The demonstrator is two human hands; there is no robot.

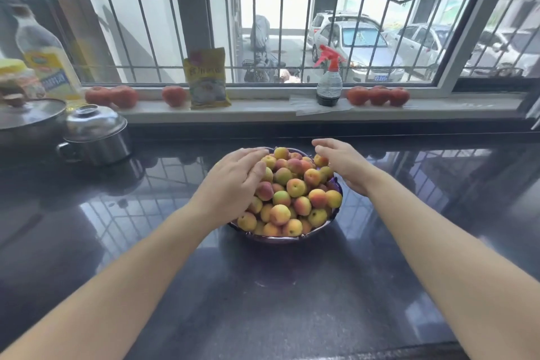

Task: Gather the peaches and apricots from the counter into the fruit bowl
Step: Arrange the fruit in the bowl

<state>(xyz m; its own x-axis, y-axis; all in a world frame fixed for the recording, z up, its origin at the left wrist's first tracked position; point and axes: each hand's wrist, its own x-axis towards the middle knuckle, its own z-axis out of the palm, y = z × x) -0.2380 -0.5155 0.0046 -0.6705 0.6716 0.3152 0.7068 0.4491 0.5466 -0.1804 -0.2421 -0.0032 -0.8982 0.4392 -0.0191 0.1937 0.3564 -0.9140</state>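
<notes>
The fruit bowl (280,238), a shallow round vessel with a purplish, glossy rim, stands on the worktop (292,301) about midway between its left and right ends, nearer the rear edge than the front. It is heaped above its rim with peaches and apricots (292,193): small, rounded fruit with matte yellow-orange skins, many blushed red.

The left hand (233,184) lies flat on the left flank of the pile, fingers extended and relaxed, gripping nothing. The right hand (342,164) is at the far right side of the heap, fingers loosely curved beside one fruit; whether it touches that fruit cannot be determined. No grasp is evident.

The worktop is dark polished stone, speckled and reflective. At its rear left stands a steel pot (93,137) with a domed lid, beside a wide pan with a flat lid (29,114). On the pale window sill (263,109) behind: smooth red tomatoes (378,95), a yellow crinkled packet (207,79), a spray bottle (329,82) with red trigger, and a clear oil bottle (43,52) at the left end.
</notes>
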